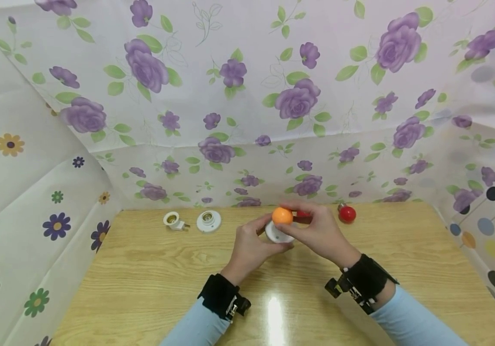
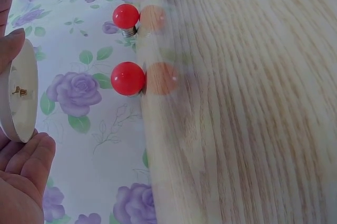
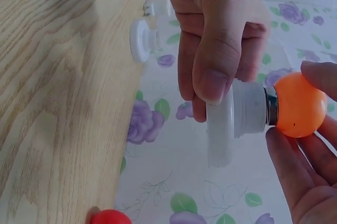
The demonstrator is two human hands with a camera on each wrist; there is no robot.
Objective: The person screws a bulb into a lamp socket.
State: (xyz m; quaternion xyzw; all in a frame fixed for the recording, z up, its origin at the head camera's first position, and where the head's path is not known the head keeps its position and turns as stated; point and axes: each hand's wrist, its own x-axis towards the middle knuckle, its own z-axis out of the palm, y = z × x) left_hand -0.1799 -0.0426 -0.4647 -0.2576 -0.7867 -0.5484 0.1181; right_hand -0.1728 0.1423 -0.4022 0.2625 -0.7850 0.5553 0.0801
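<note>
A: State the layout, left to right
B: Near the rear edge of the wooden table [image 1: 143,283] lies a plug-in socket [image 1: 172,220]; just beside it, a rear lamp holder [image 1: 209,221]. Next, the left hand [image 1: 246,247] grips a held lamp holder [image 1: 277,235] by its base
A: Where is the orange bulb [image 1: 282,216]?
B: At the mouth of the held lamp holder, above the table; a band of metal cap [image 3: 271,106] shows between. The right hand [image 1: 321,232] pinches the orange bulb between thumb and fingers
A: What lies further right?
B: A first red bulb [image 1: 303,214], partly hidden by the right hand, then a second red bulb [image 1: 348,214]
</note>
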